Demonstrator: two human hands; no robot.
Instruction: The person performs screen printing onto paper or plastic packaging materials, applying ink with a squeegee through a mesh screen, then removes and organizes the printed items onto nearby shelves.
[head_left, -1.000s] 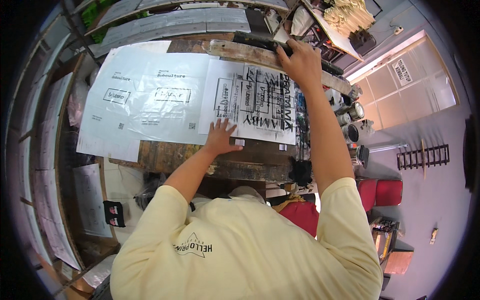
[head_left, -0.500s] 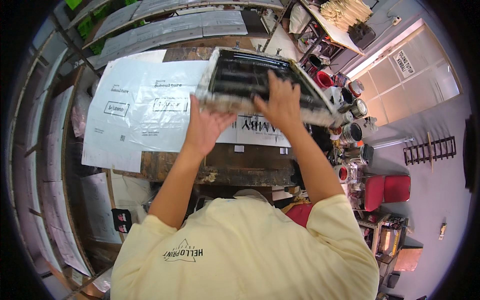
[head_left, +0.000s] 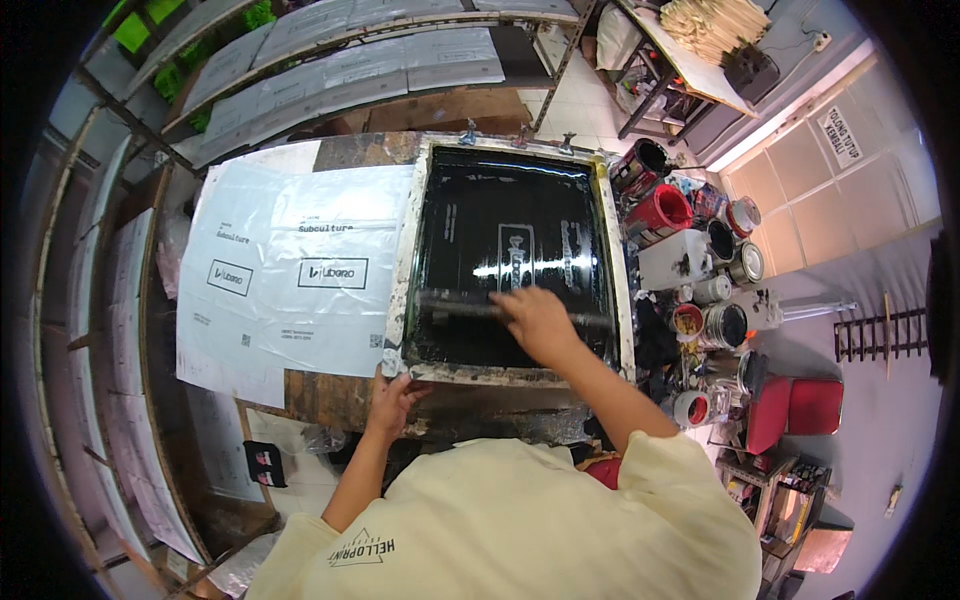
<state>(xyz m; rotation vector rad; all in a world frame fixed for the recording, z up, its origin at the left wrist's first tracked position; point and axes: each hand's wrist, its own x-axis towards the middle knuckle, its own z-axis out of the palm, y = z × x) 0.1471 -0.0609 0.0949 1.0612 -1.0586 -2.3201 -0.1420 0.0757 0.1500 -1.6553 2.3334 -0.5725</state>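
Observation:
A screen printing frame (head_left: 395,290) with whitish, ink-stained edges lies flat on the table, its mesh dark and wet with black ink. Within it, my right hand (head_left: 540,325) is closed on a squeegee (head_left: 450,302), a long bar smeared by motion that spans much of the mesh. At the near left corner my left hand (head_left: 393,402) grips the frame's edge, its fingers partly hidden. White plastic printed sheets (head_left: 275,265) lie left of the frame, one edge reaching up to it. Whatever is under the frame is hidden.
Metal hinge clamps (head_left: 520,138) stand at the frame's far edge. Ink cans and tubs (head_left: 665,212) crowd the right side. Racks holding printed sheets (head_left: 360,70) stand beyond the table and at left. A red chair (head_left: 768,415) is at the right.
The tilted frame has come down flat onto the table. My left hand has shifted to its near left corner, and my right hand now moves the squeegee over the mesh.

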